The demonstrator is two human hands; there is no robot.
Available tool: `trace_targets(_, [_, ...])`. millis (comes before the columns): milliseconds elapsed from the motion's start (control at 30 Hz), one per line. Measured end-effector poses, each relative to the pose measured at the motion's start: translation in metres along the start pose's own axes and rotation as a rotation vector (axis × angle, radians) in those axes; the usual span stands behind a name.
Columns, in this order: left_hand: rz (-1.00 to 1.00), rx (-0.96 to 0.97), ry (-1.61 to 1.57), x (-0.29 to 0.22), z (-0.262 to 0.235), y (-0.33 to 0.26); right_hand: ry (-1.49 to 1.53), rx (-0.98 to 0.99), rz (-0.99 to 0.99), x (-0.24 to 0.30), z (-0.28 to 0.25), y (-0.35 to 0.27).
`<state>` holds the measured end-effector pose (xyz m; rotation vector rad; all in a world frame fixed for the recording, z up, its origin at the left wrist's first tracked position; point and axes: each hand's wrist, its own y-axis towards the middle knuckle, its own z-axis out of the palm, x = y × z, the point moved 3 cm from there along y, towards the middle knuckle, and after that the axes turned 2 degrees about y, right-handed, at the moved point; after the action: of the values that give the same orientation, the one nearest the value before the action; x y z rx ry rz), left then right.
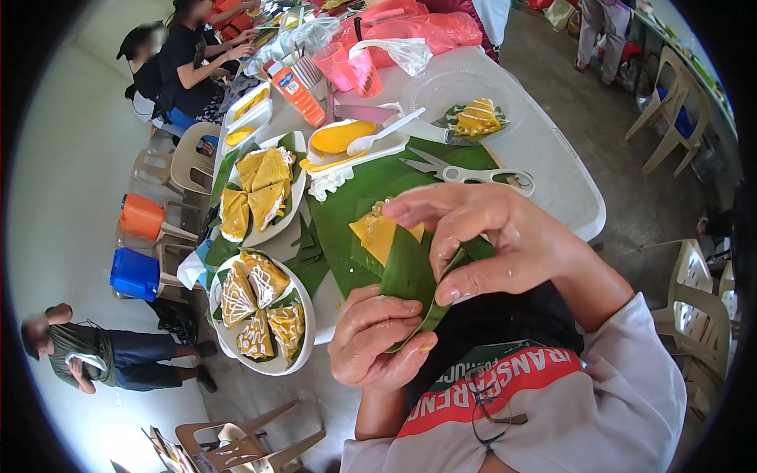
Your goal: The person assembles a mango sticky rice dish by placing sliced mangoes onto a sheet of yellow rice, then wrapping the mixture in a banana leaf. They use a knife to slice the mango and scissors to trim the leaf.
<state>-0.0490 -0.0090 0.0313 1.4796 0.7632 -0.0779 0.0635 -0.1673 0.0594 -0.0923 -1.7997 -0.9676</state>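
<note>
My left hand is closed on a folded green banana leaf, gripping its lower part in front of my chest. My right hand curves round the leaf's other side, its thumb against the leaf edge and its upper fingers arched over the top. A yellow folded wedge pokes out of the leaf's fold; how far down it reaches is hidden. Beneath lies a larger banana leaf sheet on the table. Grey-handled scissors rest on that sheet, just beyond my right hand.
Two white plates at the left hold yellow wedges on leaves. Beyond stand a tray of yellow filling with a white spoon, an orange carton and pink cups. A clear container sits far right. Chairs and people surround the table.
</note>
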Motion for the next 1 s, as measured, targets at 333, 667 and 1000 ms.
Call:
trace_targets(333, [-0.304,-0.249,0.094,0.006,0.001,-0.013,-0.098,-0.067,0.155,-0.012,0.008,0.004])
trace_targets(667, [-0.452,-0.159,0.046,0.017,-0.013,-0.027,-0.339,-0.120,0.047,-0.006,0.009,0.007])
trace_targets(1000, [-1.099,0.214,-0.837,0.012,-0.002,-0.007,-0.320,0.107,-0.192,0.011,0.010,0.016])
